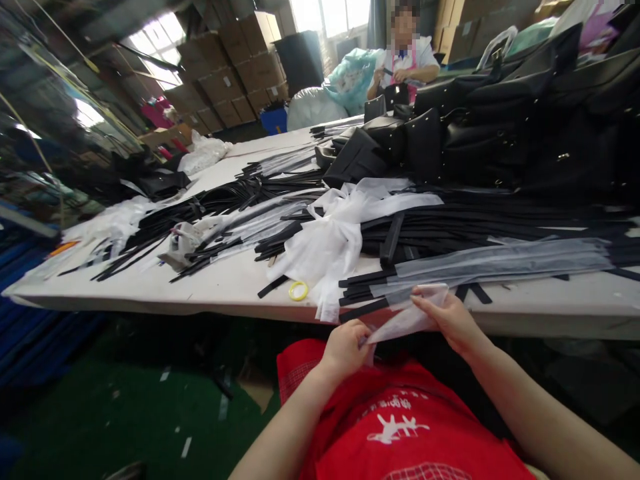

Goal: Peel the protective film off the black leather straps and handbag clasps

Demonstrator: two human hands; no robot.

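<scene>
One thin, translucent plastic sleeve (401, 323) between left hand (344, 348) and right hand (454, 319)

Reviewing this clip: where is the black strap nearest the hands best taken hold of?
Probably pinch the strap at its bare left end, across the flat width, coming from the near edge of the table. That end lies free, angled toward the left hand; the other end runs under the clear sleeve that it and the right hand hold.
</scene>
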